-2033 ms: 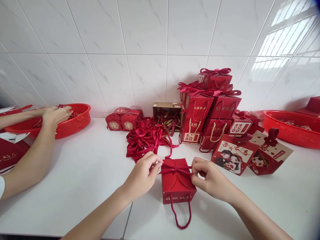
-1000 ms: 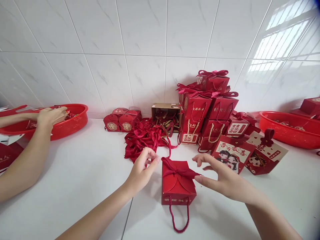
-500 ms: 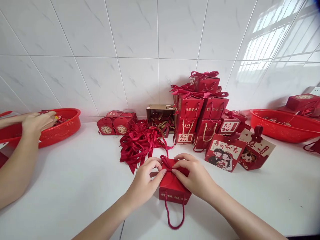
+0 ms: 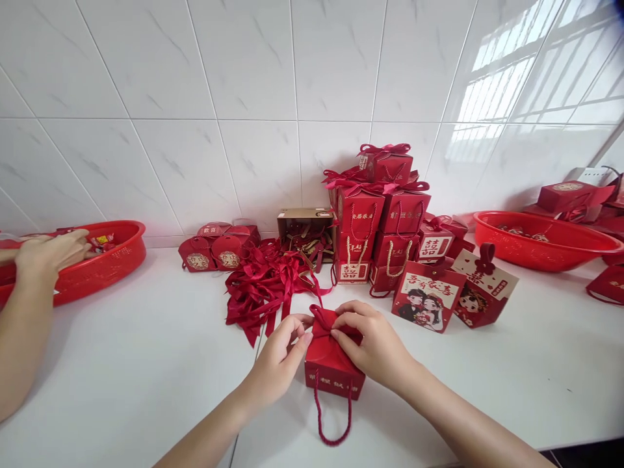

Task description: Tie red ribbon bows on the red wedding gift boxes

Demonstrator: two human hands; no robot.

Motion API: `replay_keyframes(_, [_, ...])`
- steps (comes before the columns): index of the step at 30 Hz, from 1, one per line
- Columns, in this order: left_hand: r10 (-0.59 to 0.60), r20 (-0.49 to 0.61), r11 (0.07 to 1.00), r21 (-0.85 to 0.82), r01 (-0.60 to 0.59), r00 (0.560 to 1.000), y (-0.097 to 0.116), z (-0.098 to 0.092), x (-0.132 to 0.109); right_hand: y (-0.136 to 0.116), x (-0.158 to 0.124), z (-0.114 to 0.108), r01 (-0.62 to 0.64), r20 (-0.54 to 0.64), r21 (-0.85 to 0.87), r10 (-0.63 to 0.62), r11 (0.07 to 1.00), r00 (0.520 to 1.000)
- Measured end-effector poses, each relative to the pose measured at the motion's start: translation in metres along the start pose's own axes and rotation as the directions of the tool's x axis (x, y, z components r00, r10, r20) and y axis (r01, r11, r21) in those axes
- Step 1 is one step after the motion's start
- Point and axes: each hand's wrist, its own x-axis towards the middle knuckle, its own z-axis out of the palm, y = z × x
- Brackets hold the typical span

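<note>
A small red gift box (image 4: pixel 336 374) with a rope handle stands on the white table in front of me, a red ribbon (image 4: pixel 319 320) tied in a bow across its lid. On the box's left side my left hand (image 4: pixel 280 357) is curled, thumb and fingers close together at the bow's left part. My right hand (image 4: pixel 373 338) pinches the ribbon near the knot from the right. The fingers partly cover the bow. Just behind the box lies a heap of loose red ribbons (image 4: pixel 266 279).
Stacked red boxes (image 4: pixel 358 214) stand by the tiled wall, with an open carton (image 4: pixel 305 213) beside them. Two printed boxes (image 4: pixel 429 296) are at the right. Red baskets (image 4: pixel 546 253) sit at both sides; another person's hand (image 4: pixel 53 253) is over the left one.
The view has shifted slightly to the right. My left fingertips have moved a little away from the knot. The other person's hand has moved left over the basket.
</note>
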Motion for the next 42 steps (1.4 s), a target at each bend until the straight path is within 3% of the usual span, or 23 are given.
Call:
replay_keyframes(3, [0.014, -0.015, 1.0, -0.023, -0.014, 1.0, -0.005, 0.002, -0.001, -0.005, -0.007, -0.005, -0.01, 0.032, -0.033, 0.011, 0.999, 0.999])
replay_keyframes(7, [0.017, -0.006, 1.0, 0.003, -0.017, 1.0, -0.008, 0.007, -0.003, -0.01, -0.021, -0.012, -0.06, 0.187, -0.107, 0.08, 0.992, 0.979])
replay_keyframes(10, [0.028, 0.023, 0.999, -0.022, -0.027, 0.999, -0.009, 0.012, -0.005, -0.006, -0.027, -0.021, -0.118, 0.241, -0.144, 0.15, 0.983, 0.959])
replay_keyframes(14, [0.009, 0.104, 0.997, -0.072, -0.001, 0.995, -0.012, 0.017, -0.008, 0.013, -0.026, -0.04, -0.138, 0.316, 0.026, 0.123, 0.99, 0.941])
replay_keyframes(19, [-0.014, 0.143, 0.997, -0.071, 0.024, 0.99, -0.021, 0.019, -0.009, 0.038, -0.017, -0.048, -0.031, 0.374, 0.256, -0.069, 0.966, 0.925])
replay_keyframes(21, [-0.029, 0.128, 0.994, -0.097, 0.042, 0.991, -0.027, 0.02, -0.008, 0.044, -0.015, -0.048, 0.023, 0.325, 0.334, -0.138, 0.942, 0.936])
replay_keyframes(24, [-0.077, 0.093, 0.987, -0.136, 0.089, 0.993, -0.034, 0.023, -0.004, 0.048, -0.018, -0.063, 0.042, 0.229, 0.407, -0.147, 0.912, 0.962])
replay_keyframes(27, [-0.138, 0.074, 0.981, -0.125, 0.146, 0.988, -0.036, 0.024, 0.0, 0.051, -0.025, -0.104, 0.072, 0.071, 0.496, -0.123, 0.866, 0.99])
replay_keyframes(29, [-0.174, 0.057, 0.979, -0.101, 0.179, 0.983, -0.037, 0.023, 0.002, 0.055, -0.026, -0.143, 0.118, -0.12, 0.513, -0.065, 0.85, 0.991])
replay_keyframes(32, [-0.233, 0.04, 0.968, -0.085, 0.235, 0.972, -0.041, 0.022, 0.005, 0.071, -0.014, -0.207, 0.238, -0.456, 0.45, -0.008, 0.861, 0.89])
replay_keyframes(34, [-0.263, 0.025, 0.96, -0.092, 0.264, 0.965, -0.045, 0.021, 0.007, 0.088, 0.006, -0.245, 0.294, -0.578, 0.39, -0.017, 0.873, 0.816])
replay_keyframes(36, [-0.269, -0.007, 0.957, -0.113, 0.267, 0.963, -0.049, 0.02, 0.009, 0.108, 0.032, -0.274, 0.296, -0.616, 0.356, -0.016, 0.887, 0.788])
replay_keyframes(38, [-0.268, -0.03, 0.956, -0.134, 0.262, 0.963, -0.05, 0.021, 0.009, 0.128, 0.06, -0.294, 0.281, -0.609, 0.364, -0.001, 0.888, 0.793])
replay_keyframes(42, [-0.257, -0.035, 0.954, -0.171, 0.247, 0.966, -0.049, 0.021, 0.01, 0.161, 0.105, -0.304, 0.268, -0.565, 0.417, 0.016, 0.869, 0.825])
